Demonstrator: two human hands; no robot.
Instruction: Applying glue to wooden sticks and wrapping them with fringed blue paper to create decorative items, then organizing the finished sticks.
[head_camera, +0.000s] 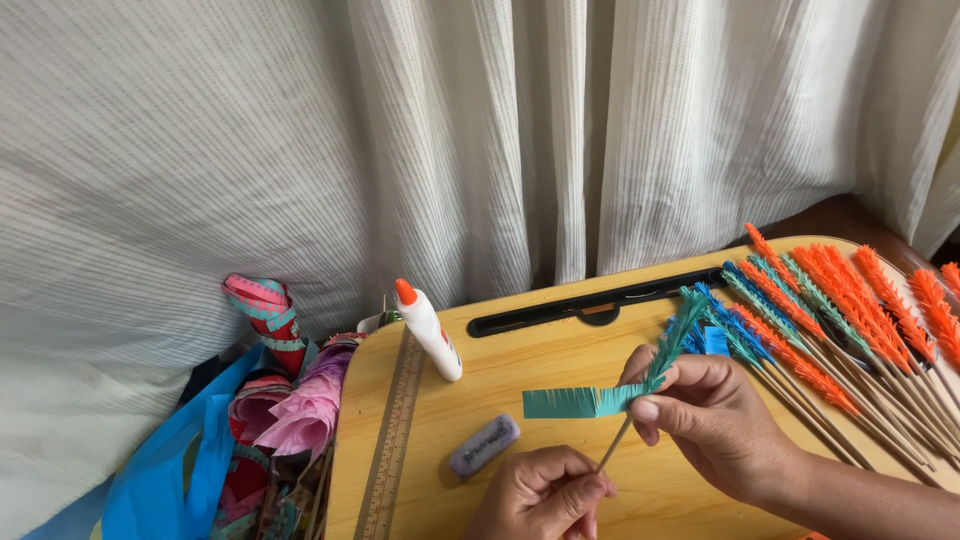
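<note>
My left hand (545, 492) pinches the lower end of a thin wooden stick (613, 446) near the bottom edge of the view. My right hand (715, 420) holds the stick higher up, thumb pressing a teal fringed paper strip (572, 401) against it. The strip's free end sticks out to the left; its wound part (678, 330) forms a teal feathery tip above my fingers. Both hands hover over a wooden lap desk (520, 355).
A white glue bottle with an orange cap (430, 331) leans at the desk's left. A grey eraser (484, 445) lies by my left hand. Several finished orange, blue and teal fringed sticks (840, 310) lie at right. Crumpled coloured paper (290, 410) fills a bag at left. A white curtain (400, 130) hangs behind.
</note>
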